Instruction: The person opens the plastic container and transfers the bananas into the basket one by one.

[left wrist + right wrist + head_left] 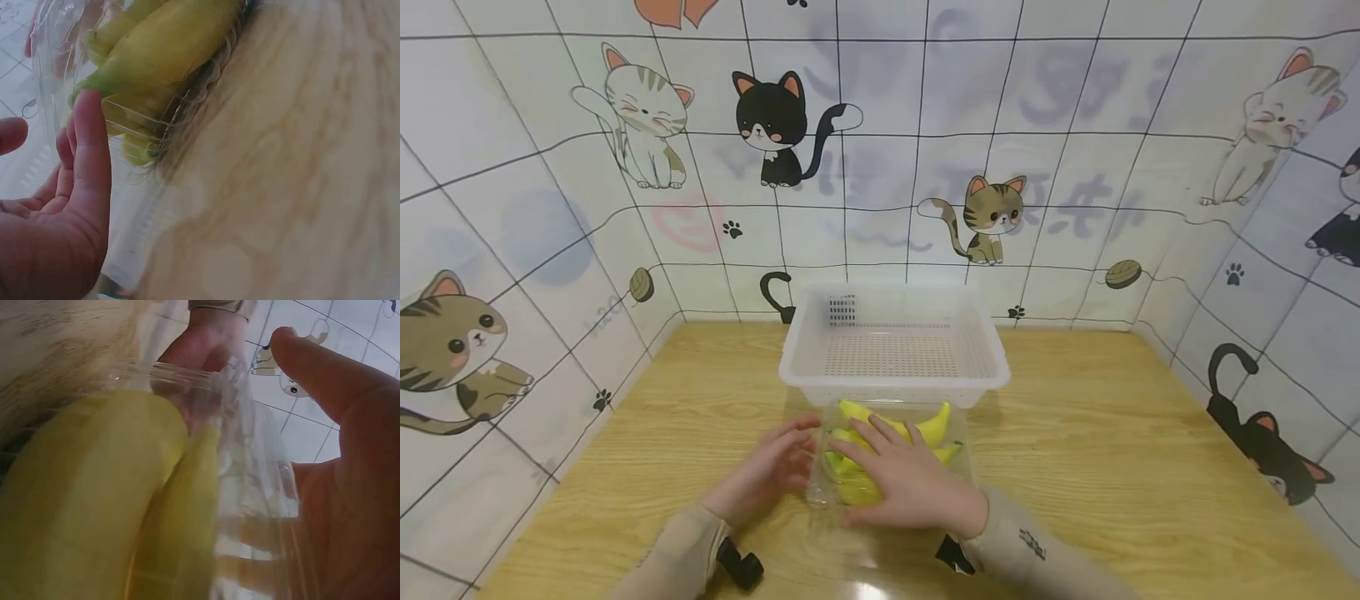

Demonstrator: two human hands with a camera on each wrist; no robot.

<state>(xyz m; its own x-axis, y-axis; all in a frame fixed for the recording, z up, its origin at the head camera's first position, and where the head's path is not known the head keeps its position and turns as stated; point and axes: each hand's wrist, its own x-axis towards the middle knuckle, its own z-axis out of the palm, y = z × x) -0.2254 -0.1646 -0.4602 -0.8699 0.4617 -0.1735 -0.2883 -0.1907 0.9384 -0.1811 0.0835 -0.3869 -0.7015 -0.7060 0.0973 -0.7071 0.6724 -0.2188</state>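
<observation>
A clear plastic box (962,475) with several yellow bananas (934,428) inside lies on the table in the head view. My right hand (906,483) rests flat over its top, fingers spread. Beside the box's left side is my left hand (775,462), its fingers loosely bent. In the left wrist view, the left hand's straight finger (90,150) is right at the box's end, close to the greenish tip of a banana (169,44). The right wrist view shows bananas (87,494) through the plastic, with the right palm (369,444) along the lid.
Directly behind the box stands a white perforated basket (895,383). The wooden table (1090,433) is enclosed at the back and sides by a wall covering (880,167) printed with cats. A black strap mount (741,567) sits at the left wrist.
</observation>
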